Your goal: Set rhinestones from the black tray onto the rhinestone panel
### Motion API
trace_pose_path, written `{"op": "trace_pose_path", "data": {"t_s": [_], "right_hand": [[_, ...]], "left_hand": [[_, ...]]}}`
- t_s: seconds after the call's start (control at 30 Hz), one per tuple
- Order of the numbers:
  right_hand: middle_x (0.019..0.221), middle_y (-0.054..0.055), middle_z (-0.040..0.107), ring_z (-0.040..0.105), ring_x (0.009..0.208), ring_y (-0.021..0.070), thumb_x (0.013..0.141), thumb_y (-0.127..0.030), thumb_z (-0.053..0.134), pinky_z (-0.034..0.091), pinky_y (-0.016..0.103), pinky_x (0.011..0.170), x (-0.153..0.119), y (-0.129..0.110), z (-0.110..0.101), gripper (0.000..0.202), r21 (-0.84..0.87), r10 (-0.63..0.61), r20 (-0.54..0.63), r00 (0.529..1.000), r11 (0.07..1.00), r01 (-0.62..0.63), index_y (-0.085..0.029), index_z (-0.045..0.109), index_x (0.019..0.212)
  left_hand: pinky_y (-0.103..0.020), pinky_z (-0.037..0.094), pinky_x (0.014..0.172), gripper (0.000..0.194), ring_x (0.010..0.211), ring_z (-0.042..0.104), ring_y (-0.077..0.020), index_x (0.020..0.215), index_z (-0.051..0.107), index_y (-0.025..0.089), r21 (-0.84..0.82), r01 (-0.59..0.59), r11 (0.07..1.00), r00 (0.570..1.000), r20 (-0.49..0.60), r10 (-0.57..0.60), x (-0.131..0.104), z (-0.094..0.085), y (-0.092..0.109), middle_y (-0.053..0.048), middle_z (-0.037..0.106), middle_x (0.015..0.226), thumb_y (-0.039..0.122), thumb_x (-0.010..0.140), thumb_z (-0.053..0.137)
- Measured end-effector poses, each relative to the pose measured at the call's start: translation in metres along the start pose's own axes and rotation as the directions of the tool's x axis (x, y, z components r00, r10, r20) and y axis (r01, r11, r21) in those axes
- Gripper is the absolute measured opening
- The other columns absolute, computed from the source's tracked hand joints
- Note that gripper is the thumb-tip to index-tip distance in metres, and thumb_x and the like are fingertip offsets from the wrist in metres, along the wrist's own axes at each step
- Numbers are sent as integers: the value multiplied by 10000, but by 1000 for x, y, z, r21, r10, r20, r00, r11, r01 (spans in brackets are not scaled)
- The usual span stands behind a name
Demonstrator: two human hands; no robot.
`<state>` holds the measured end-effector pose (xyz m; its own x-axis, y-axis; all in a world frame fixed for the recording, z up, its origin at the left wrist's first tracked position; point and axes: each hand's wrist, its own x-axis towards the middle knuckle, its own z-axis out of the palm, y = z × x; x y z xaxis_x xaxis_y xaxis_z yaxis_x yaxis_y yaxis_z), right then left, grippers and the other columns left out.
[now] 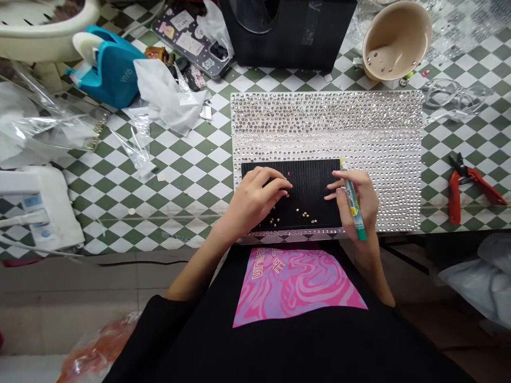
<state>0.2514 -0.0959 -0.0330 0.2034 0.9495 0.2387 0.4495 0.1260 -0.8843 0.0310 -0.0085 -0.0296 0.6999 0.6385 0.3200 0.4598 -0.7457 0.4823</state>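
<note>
On ribbed black tray (315, 186), toward edge nearest me: loose gold beads (305, 214). My left hand (255, 194) over tray's left part, fingertips close together; cannot tell whether they pinch anything. My right hand (365, 197) grips green-ended pen (353, 206) at tray's right edge. Tray lies on sparkly mat (327, 114). Beyond mat, black box (299, 48) and beige cup (395, 37); to right, red-handled pliers (455, 197) on checked tablecloth (195, 175).

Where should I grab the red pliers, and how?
Probably by both red handles, coming from the near side of the table. They spread apart there, one towards you, one slanting right, while the pliers' dark metal head points away.
</note>
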Motion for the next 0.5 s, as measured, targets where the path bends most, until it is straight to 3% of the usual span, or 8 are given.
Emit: {"op": "trace_pose_path", "data": {"t_s": [0.13, 0.3, 0.4, 0.5], "right_hand": [[1123, 52, 529, 651, 874, 143, 954, -215, 509, 635, 261, 600, -1, 2, 1, 280, 65, 43, -22, 999, 997, -42, -313, 532, 1216], [1091, 54, 507, 647, 855, 139, 951, -265, 525, 617, 276, 620, 1, 4, -3, 249, 9, -52, 5, 999, 999, 51, -287, 553, 1198], [1065, 49, 553, 624, 846, 134, 944, -215, 515, 589, 310, 725, 7, 6, -8, 262, -140, -174, 6, 985, 975, 173, -261, 589, 1191], [1013, 63, 586, 593, 909, 171, 904, -134, 551, 547, 341, 806, 14, 9, -13, 351, -369, -318, 50, 947, 875, 313, -216, 517, 1243]], "left_hand": [[-312, 482, 829, 128, 912, 578, -162, 944, 653, 211, -17, 32, 999, 998, -60, -33, -6, -8, -4, -36, 654, 976, 203, 956, 526], [-354, 491, 885, 168, 971, 588, -189, 1085, 615, 204, -8, 114, 993, 990, -87, -114, -12, -13, -10, -54, 653, 1010, 257, 967, 508], [-351, 505, 882, 112, 979, 599, -192, 1040, 594, 191, 7, 141, 990, 975, -175, -137, -12, -13, -12, -63, 652, 1005, 210, 937, 556], [-344, 502, 864, 101, 959, 603, -182, 894, 612, 209, 16, 124, 992, 962, -247, -117, -11, -16, -11, -44, 653, 955, 191, 945, 527]]}}
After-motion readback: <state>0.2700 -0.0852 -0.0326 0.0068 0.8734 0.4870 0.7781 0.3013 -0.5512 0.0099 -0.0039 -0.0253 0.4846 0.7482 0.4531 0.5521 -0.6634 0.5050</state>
